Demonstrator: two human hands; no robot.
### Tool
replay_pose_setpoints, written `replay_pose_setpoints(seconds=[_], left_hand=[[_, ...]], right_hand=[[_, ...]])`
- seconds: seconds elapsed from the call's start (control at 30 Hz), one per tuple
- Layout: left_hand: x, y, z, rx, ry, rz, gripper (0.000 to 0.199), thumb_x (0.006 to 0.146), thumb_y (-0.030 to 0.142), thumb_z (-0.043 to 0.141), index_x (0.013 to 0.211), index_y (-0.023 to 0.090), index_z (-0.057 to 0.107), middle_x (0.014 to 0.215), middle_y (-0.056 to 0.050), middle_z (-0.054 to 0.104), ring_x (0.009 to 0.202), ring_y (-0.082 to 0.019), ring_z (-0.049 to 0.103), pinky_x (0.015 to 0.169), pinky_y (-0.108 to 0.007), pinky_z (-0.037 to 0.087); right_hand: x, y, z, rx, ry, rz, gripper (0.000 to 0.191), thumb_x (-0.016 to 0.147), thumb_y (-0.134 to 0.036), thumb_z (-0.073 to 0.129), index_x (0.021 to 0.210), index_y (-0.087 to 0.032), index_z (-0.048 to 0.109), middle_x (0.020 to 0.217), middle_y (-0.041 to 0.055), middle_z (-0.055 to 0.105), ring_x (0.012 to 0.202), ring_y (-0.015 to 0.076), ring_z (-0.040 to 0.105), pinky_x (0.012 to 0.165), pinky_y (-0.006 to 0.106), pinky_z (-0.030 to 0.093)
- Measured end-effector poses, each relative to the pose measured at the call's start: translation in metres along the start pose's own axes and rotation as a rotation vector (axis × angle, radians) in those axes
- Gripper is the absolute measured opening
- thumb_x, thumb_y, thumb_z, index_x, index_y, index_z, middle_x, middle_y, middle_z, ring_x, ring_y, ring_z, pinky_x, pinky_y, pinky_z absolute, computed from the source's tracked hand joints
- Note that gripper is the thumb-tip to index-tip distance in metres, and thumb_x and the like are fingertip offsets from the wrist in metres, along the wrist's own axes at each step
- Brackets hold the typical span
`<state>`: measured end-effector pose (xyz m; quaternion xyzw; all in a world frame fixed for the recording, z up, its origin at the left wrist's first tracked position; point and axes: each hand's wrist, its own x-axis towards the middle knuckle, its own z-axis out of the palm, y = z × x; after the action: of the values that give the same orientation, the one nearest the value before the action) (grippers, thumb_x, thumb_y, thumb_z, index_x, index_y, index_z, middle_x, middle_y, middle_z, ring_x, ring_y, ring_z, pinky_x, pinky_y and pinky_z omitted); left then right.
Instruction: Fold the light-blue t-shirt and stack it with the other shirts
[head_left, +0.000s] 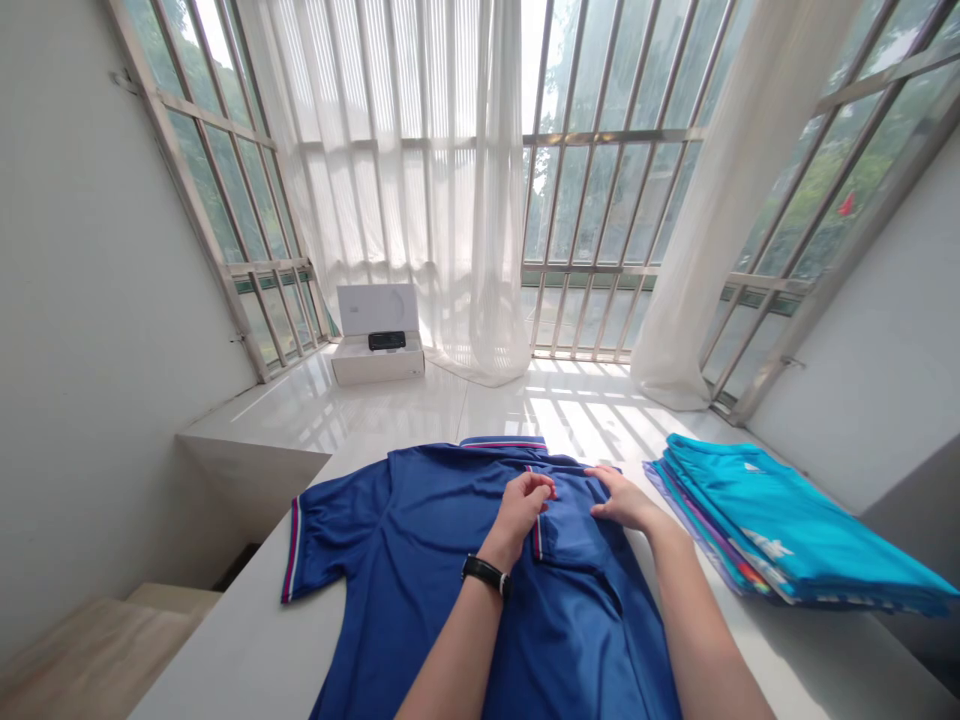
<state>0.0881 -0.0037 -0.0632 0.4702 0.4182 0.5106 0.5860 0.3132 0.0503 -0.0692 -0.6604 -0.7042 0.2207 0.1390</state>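
A blue short-sleeved shirt (420,560) lies spread on the white surface, its striped collar at the far end. The left-side sleeve (330,535) stretches outward, with a red and white striped cuff. On the other side the sleeve (574,535) is folded inward over the body, its cuff running beneath my left hand. My left hand (521,510), below a black wristband, is closed at that cuff, thumb against curled fingers; whether cloth is pinched there is hidden. With fingers apart, my right hand (622,497) rests at the folded sleeve's outer edge near the shoulder.
To the right lies a stack of folded clothes (787,525), bright turquoise on top. An open white box (379,362) with a black device (387,341) on it stands near the window. Sheer curtains (480,200) hang before barred windows. The surface's left edge (247,570) drops away.
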Motion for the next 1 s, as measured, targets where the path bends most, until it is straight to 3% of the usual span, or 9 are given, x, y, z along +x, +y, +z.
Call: replay_pose_setpoints(seconds=[0.07,0.13,0.33,0.43,0.63,0.77,0.87,1.0], left_hand=[[0.002,-0.004,0.0,0.067,0.031,0.038,0.013,0.077,0.025,0.065,0.085,0.016,0.067,0.084,-0.005,0.07,0.081,-0.018,0.065,0.078,-0.03,0.049],[0.004,-0.007,0.0,0.141,0.052,0.077,0.008,0.077,0.019,0.065,0.083,0.016,0.068,0.083,-0.004,0.07,0.08,-0.017,0.064,0.079,-0.03,0.048],[0.003,-0.01,0.002,0.296,0.061,0.143,0.014,0.078,0.008,0.061,0.083,0.016,0.07,0.084,-0.003,0.071,0.08,-0.017,0.064,0.081,-0.03,0.049],[0.004,-0.011,0.002,0.334,0.057,0.155,0.017,0.079,0.006,0.059,0.084,0.016,0.071,0.085,-0.005,0.072,0.08,-0.017,0.065,0.081,-0.031,0.05],[0.005,-0.013,0.001,0.368,0.049,0.161,0.017,0.08,0.005,0.059,0.085,0.016,0.071,0.086,-0.005,0.072,0.082,-0.017,0.067,0.083,-0.032,0.052],[0.005,-0.014,0.001,0.37,0.047,0.161,0.015,0.081,0.007,0.059,0.086,0.016,0.07,0.088,-0.005,0.072,0.084,-0.017,0.067,0.084,-0.03,0.052],[0.007,-0.015,0.002,0.361,0.033,0.145,0.012,0.084,0.013,0.059,0.09,0.016,0.068,0.087,-0.005,0.072,0.077,-0.015,0.068,0.074,-0.026,0.053],[0.004,-0.016,0.002,0.393,0.033,0.137,0.03,0.086,0.016,0.056,0.116,0.015,0.061,0.068,0.001,0.066,0.063,-0.015,0.064,0.066,-0.025,0.05]], right_hand=[[0.002,-0.001,0.004,-0.026,0.023,-0.032,0.068,0.071,-0.015,0.069,0.138,-0.015,0.057,0.157,0.0167,0.039,0.14,0.0272,0.046,0.114,0.034,0.038],[0.004,-0.002,0.007,-0.055,0.047,-0.068,0.061,0.078,-0.017,0.064,0.138,-0.014,0.056,0.153,0.0161,0.045,0.14,0.0257,0.046,0.116,0.034,0.035],[0.008,-0.004,0.013,-0.093,0.091,-0.066,0.047,0.084,-0.018,0.059,0.13,-0.013,0.062,0.126,0.0171,0.065,0.113,0.0248,0.066,0.102,0.035,0.046],[0.008,-0.004,0.014,-0.106,0.104,-0.057,0.039,0.083,-0.02,0.061,0.122,-0.013,0.067,0.116,0.0161,0.067,0.103,0.0248,0.068,0.096,0.035,0.049],[0.008,-0.004,0.015,-0.099,0.114,-0.097,0.02,0.084,-0.019,0.059,0.098,-0.02,0.073,0.118,0.01,0.065,0.103,0.0214,0.066,0.095,0.031,0.048],[0.008,-0.004,0.016,-0.092,0.118,-0.106,0.021,0.085,-0.02,0.058,0.099,-0.02,0.073,0.117,0.0092,0.067,0.101,0.0212,0.066,0.092,0.031,0.049],[0.009,-0.004,0.017,-0.088,0.119,-0.096,0.028,0.085,-0.019,0.058,0.11,-0.019,0.071,0.115,0.0098,0.069,0.102,0.0211,0.066,0.091,0.03,0.049],[0.009,-0.006,0.018,-0.09,0.104,-0.075,0.032,0.085,-0.018,0.058,0.114,-0.019,0.071,0.102,0.0084,0.073,0.094,0.0205,0.068,0.088,0.03,0.05]])
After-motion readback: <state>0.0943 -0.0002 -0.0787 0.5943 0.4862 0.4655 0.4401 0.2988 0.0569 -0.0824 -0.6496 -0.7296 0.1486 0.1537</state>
